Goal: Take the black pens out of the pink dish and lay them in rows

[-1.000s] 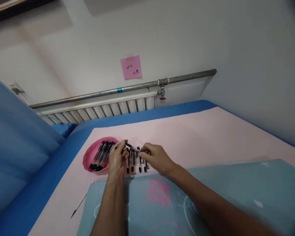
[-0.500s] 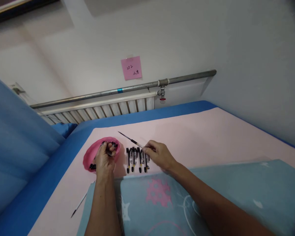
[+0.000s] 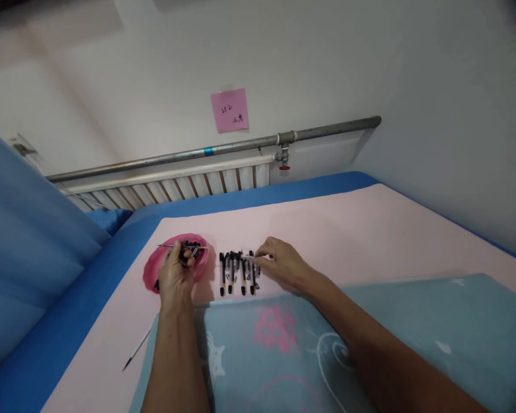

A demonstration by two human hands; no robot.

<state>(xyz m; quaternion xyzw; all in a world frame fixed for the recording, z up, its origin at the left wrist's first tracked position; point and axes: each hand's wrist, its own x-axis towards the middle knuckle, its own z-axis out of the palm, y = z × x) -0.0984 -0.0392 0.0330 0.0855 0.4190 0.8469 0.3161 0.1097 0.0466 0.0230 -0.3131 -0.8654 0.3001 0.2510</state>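
Above the near side of a pink basket [image 3: 148, 268] my left hand [image 3: 175, 271] is closed. A thin pen refill [image 3: 167, 246] lies crosswise at its fingertips, and something black shows beneath the fingers. Black pen parts [image 3: 192, 246] lie in the basket behind that hand. My right hand [image 3: 286, 264] pinches a short clear pen barrel [image 3: 247, 257] with a dark end pointing left. It is over a row of several black-capped pens [image 3: 243, 281] on the pink sheet. Small clear and black pieces among these pens are too small to name.
A white stick with a dark tip [image 3: 135, 351] lies on the pink sheet [image 3: 327, 229], left of my left forearm. A teal patterned cloth [image 3: 279, 355] covers the near side. Behind the blue edge stand a radiator [image 3: 176, 186] and a pipe [image 3: 241, 144]. A blue curtain [image 3: 30, 246] hangs left.
The refill that was in my right hand is now at my left fingertips above the basket. My right hand now holds a clear barrel over the pens. The view has shifted slightly.
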